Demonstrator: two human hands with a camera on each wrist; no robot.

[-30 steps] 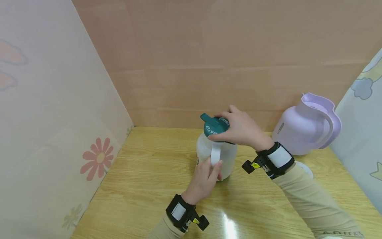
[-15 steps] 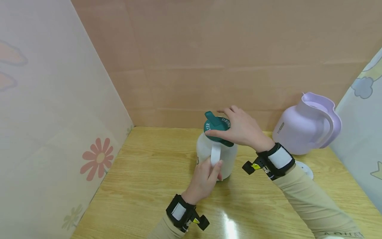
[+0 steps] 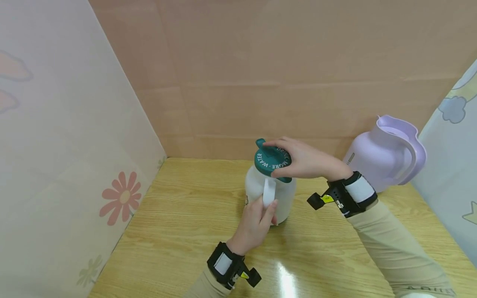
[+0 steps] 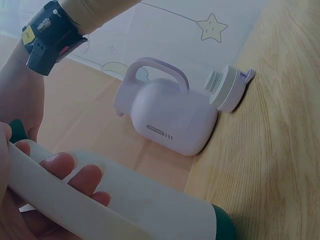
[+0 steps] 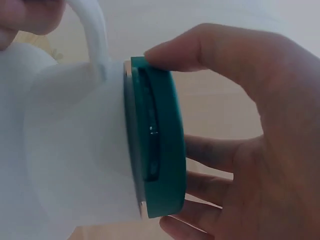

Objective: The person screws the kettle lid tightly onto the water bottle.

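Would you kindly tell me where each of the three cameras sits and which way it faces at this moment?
Head: worn on the head, looking forward and down at the wooden table; both forearms show, the left hand on the white jug, the right hand on its green lid.
Left wrist: looks past fingers on the jug's handle to the lilac jug.
Right wrist: looks along the palm at the lid's edge.
Shared: head and left wrist views both show the lilac jug.

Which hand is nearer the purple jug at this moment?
Right. The right hand grips the green lid of the white jug, just left of the purple jug. The left hand holds the white handle, farther away.
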